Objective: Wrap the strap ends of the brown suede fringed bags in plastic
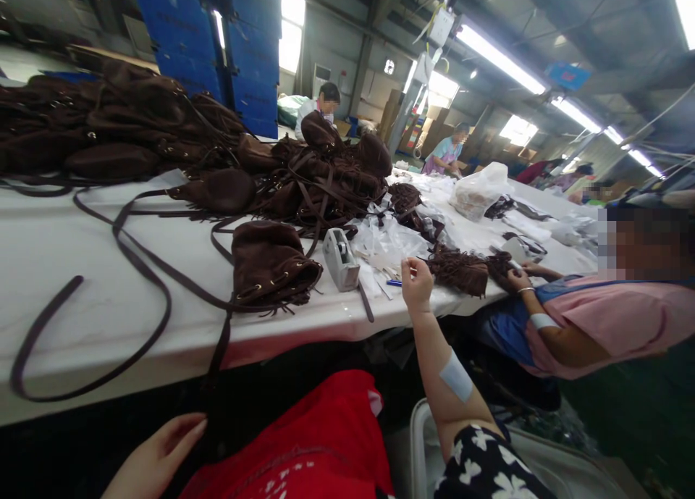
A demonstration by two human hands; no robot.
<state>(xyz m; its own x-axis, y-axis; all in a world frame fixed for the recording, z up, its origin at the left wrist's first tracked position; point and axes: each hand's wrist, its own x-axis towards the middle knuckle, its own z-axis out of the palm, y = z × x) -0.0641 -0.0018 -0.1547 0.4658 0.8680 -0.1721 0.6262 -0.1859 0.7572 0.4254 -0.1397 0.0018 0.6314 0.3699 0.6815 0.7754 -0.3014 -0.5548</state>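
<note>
Low at the left, my left hand (157, 455) has its fingers together at the lower end of a dark brown strap (221, 343), which hangs over the table edge. That strap runs up to a brown drawstring bag (266, 263) with gold eyelets and fringe, lying on the white table (190, 242). Raised at the table's front edge, my right hand (417, 282) is pinched; anything between its fingertips is too small to make out. Near it are a blue pen (394, 283), thin white pieces and a grey tape dispenser (341, 260).
Piles of brown bags (124, 122) cover the table's back left and middle. Clear plastic bags (388, 238) lie behind my right hand. At the right, a person in a pink top (613, 318) handles a fringed brown item. A white bin (420, 441) stands below the table.
</note>
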